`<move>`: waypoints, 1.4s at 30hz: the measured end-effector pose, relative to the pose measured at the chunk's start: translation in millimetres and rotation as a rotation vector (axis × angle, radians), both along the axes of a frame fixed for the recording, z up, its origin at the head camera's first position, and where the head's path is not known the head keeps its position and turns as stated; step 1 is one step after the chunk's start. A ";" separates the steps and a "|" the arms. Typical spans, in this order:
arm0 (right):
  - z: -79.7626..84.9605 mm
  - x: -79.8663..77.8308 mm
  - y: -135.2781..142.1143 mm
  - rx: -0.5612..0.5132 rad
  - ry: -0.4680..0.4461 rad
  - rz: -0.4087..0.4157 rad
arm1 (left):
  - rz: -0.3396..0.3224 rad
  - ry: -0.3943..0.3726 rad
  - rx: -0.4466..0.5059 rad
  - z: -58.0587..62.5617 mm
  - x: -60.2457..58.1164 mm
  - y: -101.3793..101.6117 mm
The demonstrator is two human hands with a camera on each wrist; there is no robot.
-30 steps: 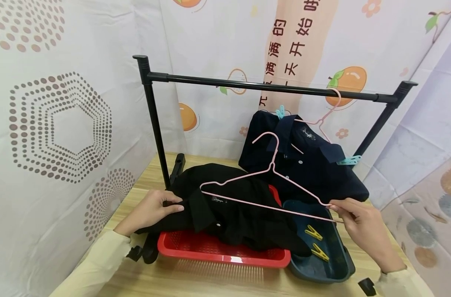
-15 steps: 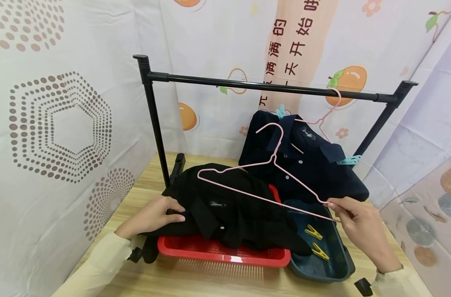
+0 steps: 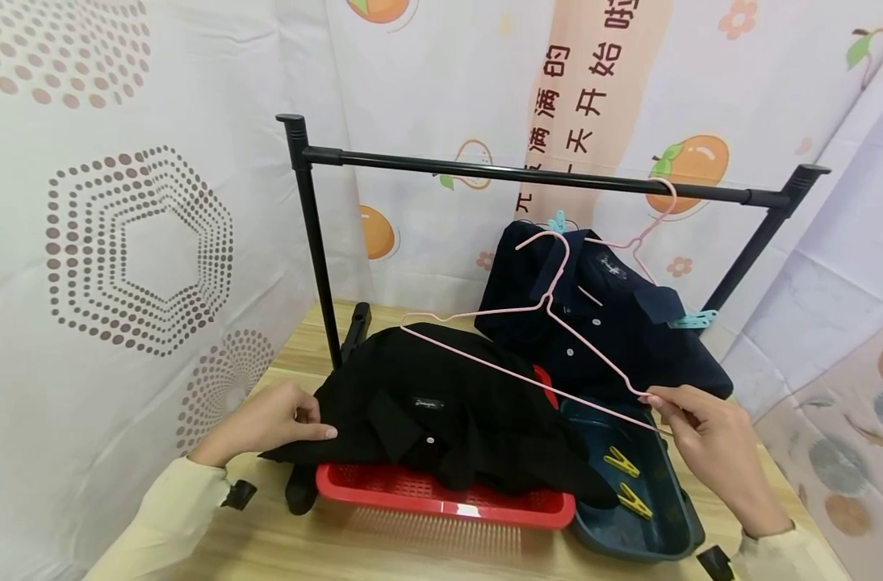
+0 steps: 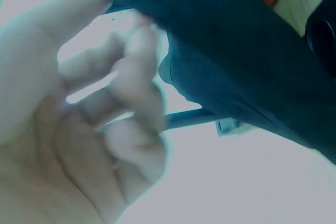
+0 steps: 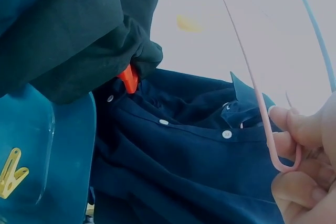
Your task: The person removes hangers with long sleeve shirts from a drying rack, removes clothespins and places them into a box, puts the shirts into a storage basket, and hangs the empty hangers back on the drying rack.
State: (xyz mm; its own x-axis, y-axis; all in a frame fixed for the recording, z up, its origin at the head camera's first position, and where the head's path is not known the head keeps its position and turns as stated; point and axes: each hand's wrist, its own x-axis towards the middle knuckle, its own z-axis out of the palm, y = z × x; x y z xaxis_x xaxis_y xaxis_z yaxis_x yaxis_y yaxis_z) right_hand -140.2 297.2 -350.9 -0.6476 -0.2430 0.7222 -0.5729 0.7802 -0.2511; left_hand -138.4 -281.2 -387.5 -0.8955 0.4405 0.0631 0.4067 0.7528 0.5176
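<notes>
A black button-up shirt [image 3: 478, 428] with a small collar label lies spread over a red basket [image 3: 441, 506]. My left hand [image 3: 282, 420] pinches the shirt's left side between thumb and curled fingers. In the left wrist view its dark cloth [image 4: 226, 51] runs from the thumb tip. A pink wire hanger [image 3: 550, 303] is raised over the shirt, hook upward, tilted. My right hand [image 3: 703, 436] grips the hanger's right end. Seen from the right wrist, the pink bent end [image 5: 275, 156] sits between thumb and fingers, apart from the black shirt.
A black rack's bar [image 3: 514, 172] spans the back. From it hangs a navy shirt [image 3: 594, 339] on another pink hanger [image 3: 638, 240], with light-blue clips [image 3: 694, 319]. A dark blue-green tray [image 3: 674, 516] holds two yellow clips [image 3: 621, 461] beside the basket.
The hanger has tilted, its hook and left end rising off the shirt. My left hand has shifted left, drawing the shirt's side outward. The head view has turned slightly.
</notes>
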 end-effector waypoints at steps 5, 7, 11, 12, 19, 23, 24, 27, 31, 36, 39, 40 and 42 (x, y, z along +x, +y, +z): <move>2.0 -0.7 -1.1 0.004 0.002 -0.004 | 0.002 -0.174 0.027 -5.3 5.8 -0.8; 2.9 -1.4 -1.8 0.004 0.004 0.003 | 0.010 -0.218 0.041 -9.6 6.4 0.4; 6.5 -3.0 -3.7 0.002 0.000 0.010 | 0.054 -0.305 0.068 -17.7 6.3 2.6; 7.7 -3.5 -4.1 0.001 0.002 0.013 | 0.064 -0.327 0.086 -19.0 6.3 3.1; 20.2 -5.9 -9.8 0.012 0.027 0.029 | 0.107 -0.402 0.186 -23.1 7.4 7.0; 32.3 -7.4 -14.4 0.015 0.066 0.059 | 0.117 -0.410 0.195 -22.9 7.7 8.1; 35.8 -7.5 -15.8 0.018 0.075 0.063 | 0.119 -0.410 0.193 -22.9 7.8 8.2; 46.9 -7.6 -20.6 0.032 0.096 0.058 | 0.120 -0.410 0.189 -22.6 7.2 8.2; 62.7 -9.4 -29.5 0.067 0.126 0.033 | 0.113 -0.419 0.198 -22.9 6.0 8.1; 82.6 -14.3 -43.1 0.088 0.146 0.012 | 0.115 -0.430 0.207 -23.2 4.8 9.2; 92.2 -18.4 -52.6 0.084 0.144 -0.001 | 0.113 -0.429 0.210 -23.0 4.6 9.7; 94.8 -20.0 -56.0 0.077 0.142 -0.003 | 0.110 -0.428 0.209 -22.9 4.4 9.5; 99.1 -23.4 -62.5 0.062 0.142 -0.004 | 0.105 -0.422 0.205 -22.6 4.0 9.3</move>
